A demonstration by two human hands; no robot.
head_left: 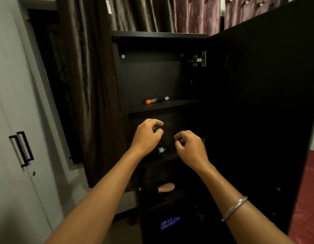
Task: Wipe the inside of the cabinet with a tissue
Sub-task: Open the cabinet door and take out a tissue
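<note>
A tall black cabinet (152, 76) stands in front of me, its door (258, 103) swung wide to the right. My left hand (147, 136) and my right hand (189, 148) are both raised in front of the second compartment, a little apart from each other. The fingers of each are loosely curled and hold nothing. No tissue is in view. A small dark bottle (162, 149) lies on the shelf just below and between my hands.
Small bottles (157, 100) lie on the upper shelf. Lower down are a pink bottle (166, 187) and a blue bottle (169, 222). A white wardrobe (22, 148) is at the left, dark curtains (92, 85) behind, a red bed cover (306, 199) at the right.
</note>
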